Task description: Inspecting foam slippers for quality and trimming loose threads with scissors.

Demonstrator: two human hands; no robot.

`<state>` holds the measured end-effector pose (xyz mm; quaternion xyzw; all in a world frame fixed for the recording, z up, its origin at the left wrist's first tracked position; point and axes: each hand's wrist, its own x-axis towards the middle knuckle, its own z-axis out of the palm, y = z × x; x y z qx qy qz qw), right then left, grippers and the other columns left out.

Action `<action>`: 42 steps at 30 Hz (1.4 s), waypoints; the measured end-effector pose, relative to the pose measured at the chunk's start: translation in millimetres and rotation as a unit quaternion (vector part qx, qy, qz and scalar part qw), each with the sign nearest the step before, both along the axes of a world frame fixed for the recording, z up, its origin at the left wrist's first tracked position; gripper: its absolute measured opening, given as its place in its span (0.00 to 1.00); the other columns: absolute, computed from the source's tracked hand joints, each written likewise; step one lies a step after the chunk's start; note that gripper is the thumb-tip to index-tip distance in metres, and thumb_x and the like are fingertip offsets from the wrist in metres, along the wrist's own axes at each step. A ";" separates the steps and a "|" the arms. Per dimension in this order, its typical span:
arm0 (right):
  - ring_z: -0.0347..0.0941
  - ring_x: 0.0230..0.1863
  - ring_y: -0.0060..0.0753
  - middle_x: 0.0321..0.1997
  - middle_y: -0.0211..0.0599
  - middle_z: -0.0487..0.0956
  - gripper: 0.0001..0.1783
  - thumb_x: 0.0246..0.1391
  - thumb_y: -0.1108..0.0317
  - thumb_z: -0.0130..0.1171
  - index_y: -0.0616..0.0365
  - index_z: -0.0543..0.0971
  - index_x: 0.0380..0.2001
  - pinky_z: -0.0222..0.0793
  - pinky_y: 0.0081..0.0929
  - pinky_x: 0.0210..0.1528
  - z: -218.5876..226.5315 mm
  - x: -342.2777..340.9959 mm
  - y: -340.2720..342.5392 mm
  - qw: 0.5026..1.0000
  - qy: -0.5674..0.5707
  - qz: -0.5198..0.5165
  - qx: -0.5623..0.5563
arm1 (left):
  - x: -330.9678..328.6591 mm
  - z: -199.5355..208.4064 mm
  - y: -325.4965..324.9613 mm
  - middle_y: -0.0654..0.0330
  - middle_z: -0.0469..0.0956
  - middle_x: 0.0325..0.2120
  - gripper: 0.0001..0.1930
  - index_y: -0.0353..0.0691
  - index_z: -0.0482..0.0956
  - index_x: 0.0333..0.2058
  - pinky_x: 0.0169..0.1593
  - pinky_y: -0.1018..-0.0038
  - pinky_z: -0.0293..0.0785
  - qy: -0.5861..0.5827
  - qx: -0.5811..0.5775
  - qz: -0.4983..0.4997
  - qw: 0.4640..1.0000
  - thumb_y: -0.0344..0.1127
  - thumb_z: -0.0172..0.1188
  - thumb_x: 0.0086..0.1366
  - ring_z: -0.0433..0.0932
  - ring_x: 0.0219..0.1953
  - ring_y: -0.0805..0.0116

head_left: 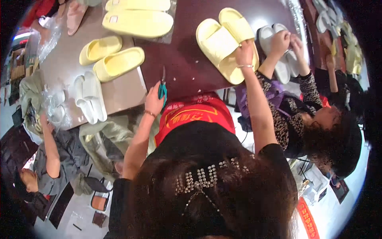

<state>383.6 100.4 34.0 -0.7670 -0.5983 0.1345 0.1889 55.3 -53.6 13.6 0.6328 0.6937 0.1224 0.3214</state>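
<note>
My left hand is closed round a pair of small scissors with teal handles, at the table's near edge. Their dark, narrow tip points away from me. A pair of pale yellow slide sandals lies side by side ahead on the right. Over the right-hand slide is my right hand, its fingers curled at the edge of the strap; the fingertips are partly hidden there. A thin bracelet circles each wrist.
On the left stand another yellow pair and white slides. Farther back, yellow slides lie on clear plastic. A co-worker at my right has both hands over grey-white slides. Another person's arm reaches in at far left.
</note>
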 end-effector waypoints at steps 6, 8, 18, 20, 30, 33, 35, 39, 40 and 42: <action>0.66 0.34 0.51 0.31 0.53 0.70 0.11 0.33 0.76 0.47 0.69 0.72 0.25 0.61 0.37 0.38 -2.8 17.0 30.3 0.997 0.040 -0.043 0.054 | 19.0 6.5 2.4 0.50 0.69 0.32 0.28 0.38 0.62 0.48 0.40 0.70 0.66 -0.020 0.057 0.013 0.998 0.31 0.57 0.45 0.70 0.35 0.57; 0.67 0.32 0.50 0.28 0.53 0.71 0.12 0.33 0.74 0.48 0.69 0.72 0.25 0.62 0.36 0.36 -16.1 28.6 53.0 0.995 0.070 -0.065 0.043 | 22.2 2.8 4.8 0.50 0.69 0.33 0.28 0.37 0.61 0.49 0.41 0.71 0.66 -0.020 0.051 0.013 0.998 0.30 0.56 0.46 0.70 0.35 0.59; 0.68 0.26 0.50 0.30 0.52 0.69 0.08 0.37 0.73 0.49 0.66 0.70 0.23 0.65 0.40 0.31 -13.6 -10.4 69.5 0.991 0.112 0.039 0.065 | 41.5 17.5 30.7 0.57 0.71 0.36 0.26 0.31 0.61 0.47 0.38 0.77 0.68 -0.248 -0.032 0.094 0.964 0.33 0.57 0.50 0.71 0.36 0.72; 0.68 0.24 0.50 0.31 0.50 0.69 0.07 0.36 0.73 0.49 0.64 0.69 0.23 0.65 0.40 0.29 -13.9 -18.8 51.4 0.990 0.097 0.088 0.044 | 47.0 32.5 38.5 0.57 0.71 0.37 0.27 0.31 0.60 0.47 0.38 0.77 0.68 -0.332 -0.067 0.096 0.936 0.34 0.57 0.50 0.71 0.35 0.73; 0.67 0.19 0.47 0.32 0.43 0.69 0.07 0.33 0.74 0.50 0.60 0.68 0.22 0.65 0.38 0.19 -10.4 -47.7 -15.9 0.972 0.093 0.201 0.081 | 92.2 74.8 95.0 0.52 0.71 0.36 0.25 0.35 0.58 0.47 0.36 0.75 0.70 -0.630 -0.208 0.101 0.741 0.30 0.52 0.48 0.73 0.35 0.65; 0.67 0.20 0.46 0.31 0.42 0.68 0.07 0.32 0.73 0.51 0.60 0.68 0.21 0.64 0.38 0.20 -1.9 -52.6 -15.7 0.973 0.074 0.203 0.086 | 89.2 66.1 103.4 0.52 0.71 0.35 0.24 0.35 0.59 0.46 0.36 0.74 0.70 -0.641 -0.233 0.091 0.726 0.29 0.51 0.47 0.73 0.34 0.64; 0.67 0.22 0.45 0.29 0.41 0.68 0.08 0.31 0.73 0.51 0.60 0.67 0.21 0.64 0.38 0.23 2.8 -54.9 -17.4 0.974 0.048 0.207 0.075 | 86.3 62.2 106.0 0.51 0.71 0.34 0.24 0.36 0.59 0.45 0.34 0.73 0.71 -0.648 -0.254 0.122 0.708 0.29 0.51 0.47 0.73 0.34 0.64; 0.65 0.27 0.44 0.26 0.39 0.67 0.08 0.28 0.73 0.51 0.59 0.68 0.20 0.61 0.36 0.28 14.0 -53.0 -17.1 0.950 -0.007 0.283 0.132 | 82.0 59.5 111.3 0.52 0.71 0.33 0.22 0.36 0.59 0.44 0.32 0.72 0.71 -0.667 -0.247 0.143 0.689 0.29 0.51 0.48 0.73 0.33 0.65; 0.65 0.27 0.44 0.26 0.39 0.67 0.08 0.28 0.73 0.51 0.59 0.68 0.20 0.61 0.36 0.28 15.8 -52.4 -17.7 0.948 -0.006 0.287 0.135 | 80.1 59.9 113.3 0.52 0.71 0.33 0.22 0.36 0.59 0.44 0.31 0.72 0.71 -0.674 -0.242 0.143 0.684 0.29 0.51 0.48 0.73 0.32 0.66; 0.63 0.29 0.43 0.25 0.39 0.66 0.09 0.27 0.74 0.50 0.59 0.68 0.20 0.59 0.35 0.30 18.9 -48.8 -19.7 0.948 0.004 0.286 0.141 | 77.9 58.3 115.2 0.52 0.71 0.32 0.21 0.35 0.60 0.43 0.31 0.72 0.71 -0.683 -0.226 0.148 0.679 0.30 0.52 0.48 0.73 0.30 0.66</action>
